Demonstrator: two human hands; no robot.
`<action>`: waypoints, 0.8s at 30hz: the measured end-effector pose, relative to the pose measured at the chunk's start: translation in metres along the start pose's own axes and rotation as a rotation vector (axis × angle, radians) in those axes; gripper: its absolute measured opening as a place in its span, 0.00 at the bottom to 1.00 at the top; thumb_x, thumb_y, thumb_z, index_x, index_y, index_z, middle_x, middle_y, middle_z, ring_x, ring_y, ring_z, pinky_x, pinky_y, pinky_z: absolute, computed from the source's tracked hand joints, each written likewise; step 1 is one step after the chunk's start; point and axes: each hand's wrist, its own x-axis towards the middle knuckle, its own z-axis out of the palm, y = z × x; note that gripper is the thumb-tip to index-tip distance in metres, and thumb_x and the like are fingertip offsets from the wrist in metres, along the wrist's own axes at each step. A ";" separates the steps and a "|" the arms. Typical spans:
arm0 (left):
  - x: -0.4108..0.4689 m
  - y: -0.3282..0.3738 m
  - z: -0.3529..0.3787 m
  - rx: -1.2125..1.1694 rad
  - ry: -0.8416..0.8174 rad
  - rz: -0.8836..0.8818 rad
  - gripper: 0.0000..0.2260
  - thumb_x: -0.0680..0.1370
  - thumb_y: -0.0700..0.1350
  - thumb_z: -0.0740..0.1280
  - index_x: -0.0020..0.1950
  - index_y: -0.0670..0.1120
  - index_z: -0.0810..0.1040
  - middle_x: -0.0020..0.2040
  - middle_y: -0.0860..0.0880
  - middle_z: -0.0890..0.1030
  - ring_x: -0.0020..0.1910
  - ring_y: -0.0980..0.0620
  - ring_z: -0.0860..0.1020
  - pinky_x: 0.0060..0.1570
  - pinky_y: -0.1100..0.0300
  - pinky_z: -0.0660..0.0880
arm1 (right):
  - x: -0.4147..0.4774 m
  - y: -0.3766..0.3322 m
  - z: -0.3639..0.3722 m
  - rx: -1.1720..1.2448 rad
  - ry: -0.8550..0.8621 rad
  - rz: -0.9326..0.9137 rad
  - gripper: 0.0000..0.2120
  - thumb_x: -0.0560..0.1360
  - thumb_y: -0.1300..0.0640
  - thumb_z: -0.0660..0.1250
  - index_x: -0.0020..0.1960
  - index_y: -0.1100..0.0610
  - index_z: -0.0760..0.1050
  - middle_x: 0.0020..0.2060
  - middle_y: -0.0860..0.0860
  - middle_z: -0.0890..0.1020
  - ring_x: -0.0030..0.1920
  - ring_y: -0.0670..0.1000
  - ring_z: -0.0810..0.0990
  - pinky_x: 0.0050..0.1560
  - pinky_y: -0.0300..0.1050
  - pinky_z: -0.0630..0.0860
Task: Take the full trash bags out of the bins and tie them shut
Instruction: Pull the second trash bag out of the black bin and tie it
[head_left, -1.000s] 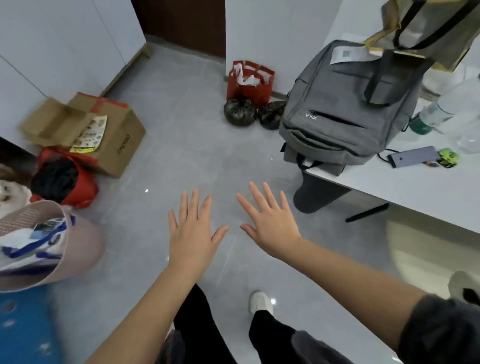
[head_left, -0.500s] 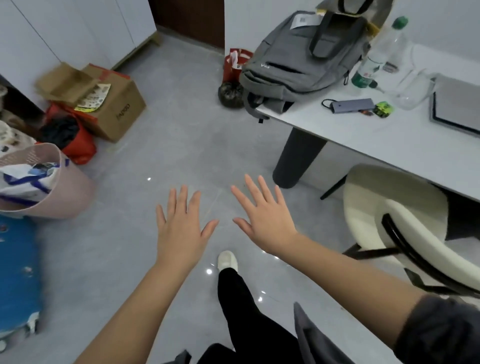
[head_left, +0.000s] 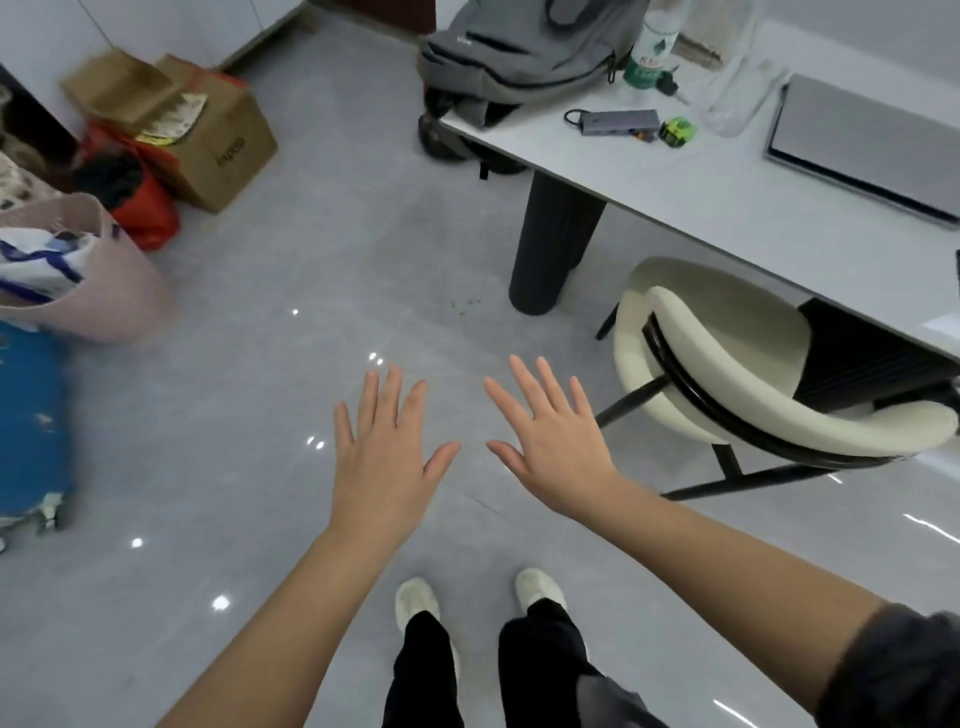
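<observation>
Left hand: the left hand (head_left: 384, 462) hangs palm down over the grey floor (head_left: 291, 249), fingers straight and fanned wide, holding nothing.
Right hand: the right hand (head_left: 553, 447) hovers just beside it, equally spread and empty; the two do not touch.
Stance: a person stands in the middle of the room, both shoes visible below the outstretched arms, well apart from every bag.
Trash, left side: a pink tub (head_left: 130, 296) against the left edge holds a white-and-blue bag (head_left: 36, 270), its mouth loose. Beside it a red bag (head_left: 156, 223) sits with a black bag (head_left: 106, 176) bulging from its top, next to a cardboard box (head_left: 228, 150).
Trash, far side: a dark bag (head_left: 441, 145) lies on the floor behind the corner of the white table (head_left: 727, 218), under an overhanging grey backpack (head_left: 498, 57). It is mostly hidden, so whether it is knotted cannot be told.
Done so far: nothing that these hands show; no bag is lifted or gripped.
Left to do: by the look of it, nearly everything. The person must reach the tub or the red bag, pull the liner out, gather its neck and knot it.
Nearby: a cream chair (head_left: 727, 364) is tucked at the table, and a blue suitcase (head_left: 31, 415) stands at the left.
</observation>
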 end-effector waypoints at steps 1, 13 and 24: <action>-0.007 0.016 0.004 0.001 0.001 -0.010 0.31 0.76 0.63 0.55 0.73 0.45 0.63 0.76 0.43 0.59 0.77 0.43 0.52 0.71 0.39 0.53 | -0.010 0.011 0.001 -0.001 0.005 -0.018 0.31 0.78 0.38 0.53 0.77 0.46 0.48 0.77 0.53 0.50 0.76 0.60 0.48 0.72 0.62 0.52; -0.061 0.276 0.062 -0.072 -0.040 -0.038 0.32 0.76 0.63 0.52 0.76 0.48 0.57 0.78 0.46 0.51 0.77 0.47 0.44 0.73 0.42 0.46 | -0.169 0.232 -0.008 -0.032 0.043 -0.040 0.31 0.76 0.39 0.57 0.75 0.48 0.56 0.76 0.55 0.58 0.75 0.61 0.57 0.69 0.64 0.62; -0.089 0.506 0.125 0.057 -0.027 0.340 0.31 0.75 0.62 0.54 0.73 0.47 0.62 0.76 0.44 0.59 0.76 0.43 0.53 0.71 0.39 0.56 | -0.349 0.412 0.009 0.002 0.115 0.235 0.31 0.76 0.39 0.56 0.76 0.49 0.54 0.76 0.55 0.57 0.75 0.61 0.56 0.70 0.64 0.60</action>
